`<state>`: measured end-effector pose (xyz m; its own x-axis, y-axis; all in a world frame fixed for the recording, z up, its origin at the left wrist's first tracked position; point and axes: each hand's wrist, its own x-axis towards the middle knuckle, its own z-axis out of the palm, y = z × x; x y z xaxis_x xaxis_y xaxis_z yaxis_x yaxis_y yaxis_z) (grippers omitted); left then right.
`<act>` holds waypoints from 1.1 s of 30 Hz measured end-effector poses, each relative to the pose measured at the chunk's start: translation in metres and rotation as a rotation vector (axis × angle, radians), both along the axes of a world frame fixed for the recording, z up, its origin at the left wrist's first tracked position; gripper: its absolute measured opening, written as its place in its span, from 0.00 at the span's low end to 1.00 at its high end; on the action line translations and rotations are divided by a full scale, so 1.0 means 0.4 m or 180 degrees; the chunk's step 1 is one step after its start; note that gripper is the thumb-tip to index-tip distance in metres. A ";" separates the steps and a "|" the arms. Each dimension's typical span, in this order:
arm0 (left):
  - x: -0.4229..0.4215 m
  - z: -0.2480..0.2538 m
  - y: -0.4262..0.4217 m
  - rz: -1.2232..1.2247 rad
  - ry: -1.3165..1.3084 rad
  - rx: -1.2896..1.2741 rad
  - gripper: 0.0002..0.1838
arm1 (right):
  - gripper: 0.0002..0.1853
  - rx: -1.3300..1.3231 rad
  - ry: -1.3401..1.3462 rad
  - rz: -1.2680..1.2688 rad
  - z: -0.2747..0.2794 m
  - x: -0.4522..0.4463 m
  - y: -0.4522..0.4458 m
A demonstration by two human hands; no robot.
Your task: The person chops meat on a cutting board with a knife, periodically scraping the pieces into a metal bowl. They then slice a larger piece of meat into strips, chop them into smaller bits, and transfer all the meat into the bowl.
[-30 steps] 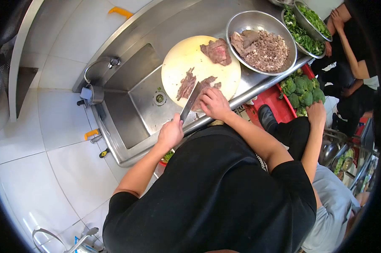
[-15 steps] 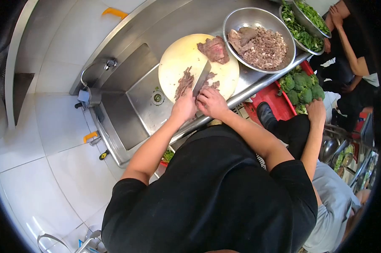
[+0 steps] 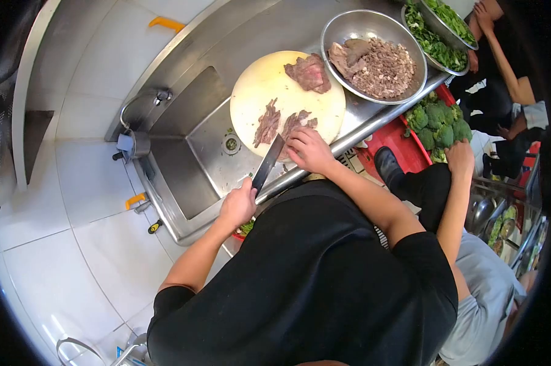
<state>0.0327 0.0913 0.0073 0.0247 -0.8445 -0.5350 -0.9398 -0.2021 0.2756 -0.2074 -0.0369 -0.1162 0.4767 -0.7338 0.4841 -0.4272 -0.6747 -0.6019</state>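
A black-handled knife with a broad grey metal blade [image 3: 269, 160] is being held in the left hand [image 3: 239, 202], the fingers being closed around the handle. The blade is being kept slanted over the near edge of a round, cream-coloured cutting board [image 3: 258, 85], its tip being pointed between 2 portions of brown meat. By the right hand [image 3: 312, 150], whose fingers are being bent, a dark, partly cut portion of cooked meat [image 3: 295, 122] is being touched near the board's near right edge; whether it is being pinched cannot be told, the fingertips being hidden.

To the left of the blade, a loose pile of thin brown meat strips [image 3: 267, 124] is being left on the board. A larger, pink-centred slab of meat [image 3: 309, 73] is being carried at the far right edge.

The board is being supported on a stainless-steel table [image 3: 251, 27], partly over a rectangular sunken basin [image 3: 187, 161]. Just beside the board, a wide, silver metal bowl [image 3: 348, 25] is being filled by finely diced brown meat [image 3: 385, 70] and bigger pieces. Beyond the table's right edge, green broccoli heads [image 3: 437, 122] are being touched by another person's hand [image 3: 460, 157].
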 end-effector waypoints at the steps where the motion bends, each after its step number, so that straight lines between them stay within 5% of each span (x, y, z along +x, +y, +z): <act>1: -0.004 0.006 -0.006 -0.0003 0.0018 -0.0055 0.13 | 0.10 -0.0040 0.0075 -0.0067 0.009 -0.001 0.003; 11: -0.099 -0.098 -0.075 -0.0038 0.0182 -0.0350 0.12 | 0.11 -0.0090 0.0384 -0.0196 0.000 0.002 0.009; 20: -0.211 -0.139 -0.347 -0.0063 0.0504 -0.0774 0.14 | 0.12 -0.0080 0.0446 -0.0181 0.005 -0.015 0.016; 33: -0.043 0.002 -0.029 -0.0066 0.0004 0.0170 0.13 | 0.12 -0.0038 0.0238 -0.0217 -0.016 -0.024 0.021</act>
<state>0.0155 0.0796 0.0081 0.0069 -0.8150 -0.5795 -0.9436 -0.1972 0.2661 -0.2171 -0.0283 -0.1224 0.4610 -0.7601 0.4580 -0.5157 -0.6495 -0.5587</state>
